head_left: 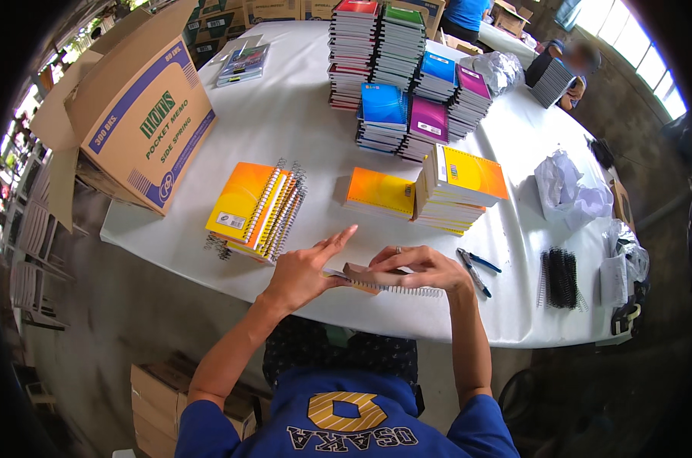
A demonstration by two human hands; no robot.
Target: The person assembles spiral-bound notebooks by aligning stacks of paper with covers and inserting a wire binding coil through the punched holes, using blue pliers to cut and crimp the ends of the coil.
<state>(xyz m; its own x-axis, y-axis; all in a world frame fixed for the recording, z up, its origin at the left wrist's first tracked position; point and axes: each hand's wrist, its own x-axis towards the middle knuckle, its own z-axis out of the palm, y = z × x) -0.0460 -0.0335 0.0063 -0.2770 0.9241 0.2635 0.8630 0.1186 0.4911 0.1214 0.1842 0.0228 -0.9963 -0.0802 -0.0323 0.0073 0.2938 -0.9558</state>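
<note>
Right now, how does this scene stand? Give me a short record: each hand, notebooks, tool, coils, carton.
left hand: at the held notebook's left end, fingers extended
right hand: holding a notebook with a spiral along its edge
coiled notebooks: yellow-orange, piled left
yellow-orange stack: beyond right hand
pliers: right of right hand
black coils: far right
carton: open, left

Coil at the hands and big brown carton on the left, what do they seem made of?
The coil looks like thin metal wire: slim, evenly spaced greyish loops, though coated wire is possible. The carton looks like matte cardboard, probably corrugated: stiff brown panels with folded-out flaps.
</note>
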